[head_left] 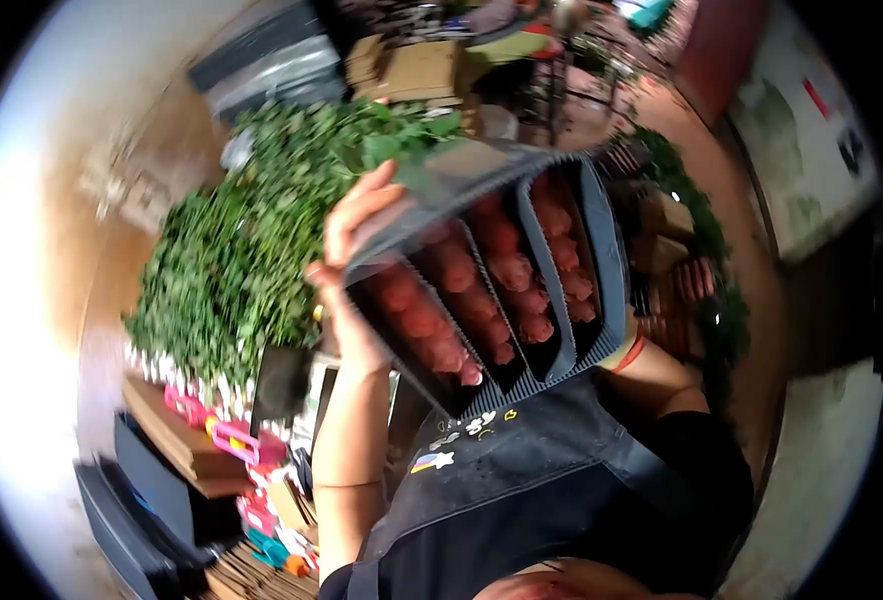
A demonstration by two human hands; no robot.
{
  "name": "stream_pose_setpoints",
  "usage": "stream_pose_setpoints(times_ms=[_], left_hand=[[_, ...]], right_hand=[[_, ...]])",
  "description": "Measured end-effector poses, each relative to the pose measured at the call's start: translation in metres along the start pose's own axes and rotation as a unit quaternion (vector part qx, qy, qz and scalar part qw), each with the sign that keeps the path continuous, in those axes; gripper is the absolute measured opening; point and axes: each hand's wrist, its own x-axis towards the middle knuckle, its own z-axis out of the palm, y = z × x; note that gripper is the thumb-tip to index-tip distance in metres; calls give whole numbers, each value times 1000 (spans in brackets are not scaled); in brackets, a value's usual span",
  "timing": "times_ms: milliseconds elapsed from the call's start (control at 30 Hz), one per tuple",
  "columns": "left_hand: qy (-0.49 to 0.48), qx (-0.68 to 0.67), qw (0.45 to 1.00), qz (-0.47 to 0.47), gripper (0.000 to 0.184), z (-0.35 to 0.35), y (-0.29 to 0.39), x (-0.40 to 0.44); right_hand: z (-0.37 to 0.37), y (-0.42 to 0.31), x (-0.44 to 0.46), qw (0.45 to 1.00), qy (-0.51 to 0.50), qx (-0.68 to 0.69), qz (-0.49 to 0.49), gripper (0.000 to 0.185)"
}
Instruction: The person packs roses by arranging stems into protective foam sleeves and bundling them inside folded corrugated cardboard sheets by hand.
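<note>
Raised in front of my chest is a bundle of roses (507,270), with pinkish-red heads in rows. Strips of dark corrugated cardboard (552,270) part the rows, and a grey wrap surrounds them. My left hand (357,235) grips the left side of the wrap, its fingers curled toward the back. Green leaves (402,155) show behind the bundle, close to those fingers. At the right side my right hand (630,345) is against the bundle, mostly hidden behind it; only the wrist area shows, so its fingers cannot be made out.
Leafy cut stems (232,260) lie in a large heap at the left. Flat cardboard pieces (182,440) and pink tools (242,438) sit at the lower left. Cardboard boxes (417,72) are stacked at the back. More greenery (702,240) lies along the right.
</note>
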Motion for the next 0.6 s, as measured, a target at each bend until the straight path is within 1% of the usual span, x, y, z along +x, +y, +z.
stream_pose_setpoints(times_ms=[33,100,167,233,300,333,367,433,467,500,533,567,600], left_hand=[[39,-52,997,46,83,25,3,8],[13,30,990,140,62,62,3,27],[-90,-76,979,166,65,91,-3,37],[-174,-175,951,187,68,110,-7,41],[-237,-260,912,211,72,124,-12,45],[-189,-282,929,150,87,138,-20,38],[-210,-299,927,84,85,140,-30,36],[-265,-283,921,24,85,139,-74,42],[-273,-288,918,-23,84,139,-98,41],[-299,-279,910,-74,77,143,-109,38],[-261,-217,921,-191,68,139,-127,28],[-219,-147,916,-302,60,131,-146,15],[-261,-83,912,-305,53,124,-160,2]], right_hand=[[-5,-10,-8,999,-21,12,-31,57],[-17,-28,-21,993,-65,31,-96,57],[-28,-43,-38,980,-105,38,-167,58],[-39,-53,-55,964,-128,37,-230,58],[-51,-62,-75,957,-85,21,-277,58],[-54,-64,-87,953,-39,10,-300,58],[-56,-67,-100,948,45,-22,-315,56],[-62,-71,-127,919,219,-86,-315,51],[-87,-54,-142,897,294,-122,-307,48],[-122,-39,-153,913,223,-27,-340,47],[-157,-24,-164,919,147,71,-360,45],[-177,-16,-185,910,141,138,-366,48],[-200,-9,-209,888,137,227,-376,51]])
